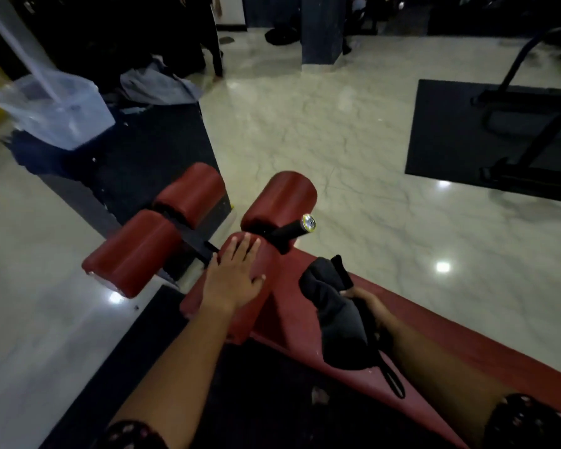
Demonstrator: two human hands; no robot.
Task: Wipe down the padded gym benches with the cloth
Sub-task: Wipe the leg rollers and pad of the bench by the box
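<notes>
A dark red padded bench (441,332) runs from the lower right toward the centre. It ends in several red roller pads (282,199) and a black handle with a chrome cap (308,222). My left hand (235,273) lies flat with straight fingers on the red pad at the bench's end. My right hand (368,306) grips a dark grey cloth (334,312) bunched against the bench surface; a black loop hangs from the cloth. The cloth hides most of my right hand's fingers.
A pale marble floor (305,131) surrounds the bench. A translucent plastic bin (55,108) and a grey fabric heap (159,85) lie at upper left. A black mat (450,131) with a dark machine frame sits at right. A person's legs (212,37) and a pillar (321,27) stand at the back.
</notes>
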